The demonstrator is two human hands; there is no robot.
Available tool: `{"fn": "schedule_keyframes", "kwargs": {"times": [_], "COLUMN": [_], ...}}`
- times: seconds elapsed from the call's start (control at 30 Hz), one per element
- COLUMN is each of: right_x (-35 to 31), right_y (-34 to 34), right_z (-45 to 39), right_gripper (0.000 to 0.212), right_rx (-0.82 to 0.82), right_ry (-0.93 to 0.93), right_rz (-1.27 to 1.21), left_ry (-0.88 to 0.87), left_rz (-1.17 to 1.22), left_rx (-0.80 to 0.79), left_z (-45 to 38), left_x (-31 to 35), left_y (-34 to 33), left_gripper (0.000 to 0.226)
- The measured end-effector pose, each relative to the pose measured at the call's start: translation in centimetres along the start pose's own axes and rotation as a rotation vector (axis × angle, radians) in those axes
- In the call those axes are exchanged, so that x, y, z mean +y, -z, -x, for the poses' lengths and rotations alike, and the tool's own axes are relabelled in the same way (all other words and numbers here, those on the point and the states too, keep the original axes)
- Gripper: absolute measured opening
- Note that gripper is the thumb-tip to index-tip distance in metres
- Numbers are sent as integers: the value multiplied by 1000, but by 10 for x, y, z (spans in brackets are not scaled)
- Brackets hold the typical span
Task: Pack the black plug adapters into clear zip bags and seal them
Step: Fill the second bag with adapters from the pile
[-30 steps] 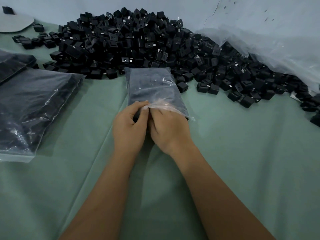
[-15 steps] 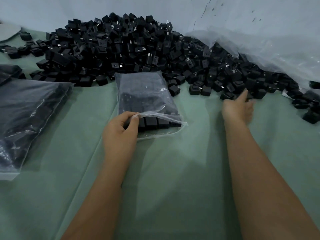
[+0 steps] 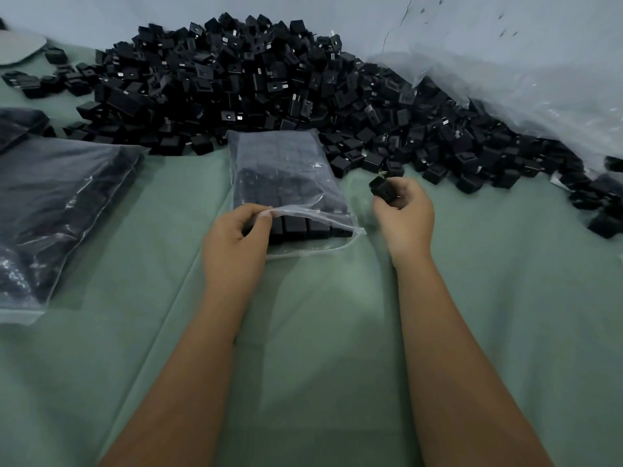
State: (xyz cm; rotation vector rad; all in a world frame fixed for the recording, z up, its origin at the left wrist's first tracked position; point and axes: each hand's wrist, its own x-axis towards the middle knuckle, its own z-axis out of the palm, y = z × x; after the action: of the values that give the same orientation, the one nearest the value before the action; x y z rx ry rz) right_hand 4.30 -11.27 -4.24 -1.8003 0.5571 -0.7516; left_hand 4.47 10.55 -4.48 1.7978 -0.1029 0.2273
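**Adapter brought back from the pile**

One black plug adapter (image 3: 382,188) is now gripped by the right hand (image 3: 404,215), drawn back from the adapter pile (image 3: 256,79). The zip bag (image 3: 286,176), lying on the green cloth (image 3: 337,332), is still pinched open at its mouth by the left hand (image 3: 236,241).

A pale green cloth (image 3: 337,332) covers the table. At twelve o'clock lies a heap of black adapters (image 3: 256,82) with small silver glints. The clear bags (image 3: 286,170) show black through them. At one o'clock, translucent whitish plastic sheeting (image 3: 526,89) lies against a grey-blue wall (image 3: 101,15).
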Motion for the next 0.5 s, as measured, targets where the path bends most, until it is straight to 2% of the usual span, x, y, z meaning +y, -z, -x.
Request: {"fn": "schedule_keyframes", "kwargs": {"times": [0.1, 0.17, 0.23, 0.33, 0.4, 0.5], "right_x": [-18, -27, -35, -40, -42, -43], "right_y": [-1, -5, -12, -23, -30, -39], "right_z": [30, 53, 76, 102, 110, 118], "right_gripper": [18, 15, 20, 27, 25, 25], "right_rx": [12, 23, -25, -185, -226, -203], "right_ry": [-56, -31, 66, 158, 144, 56], "right_rz": [-303, -384, -374, -324, -252, -194], "left_ry": [16, 34, 37, 29, 21, -24], "left_rz": [74, 157, 204, 232, 254, 254], "left_rx": [-1, 21, 53, 68, 77, 102], "left_z": [2, 3, 5, 6, 7, 9], "left_x": [3, 5, 6, 7, 8, 11], "left_y": [1, 1, 3, 5, 6, 6], "left_gripper": [16, 18, 18, 16, 14, 16]}}
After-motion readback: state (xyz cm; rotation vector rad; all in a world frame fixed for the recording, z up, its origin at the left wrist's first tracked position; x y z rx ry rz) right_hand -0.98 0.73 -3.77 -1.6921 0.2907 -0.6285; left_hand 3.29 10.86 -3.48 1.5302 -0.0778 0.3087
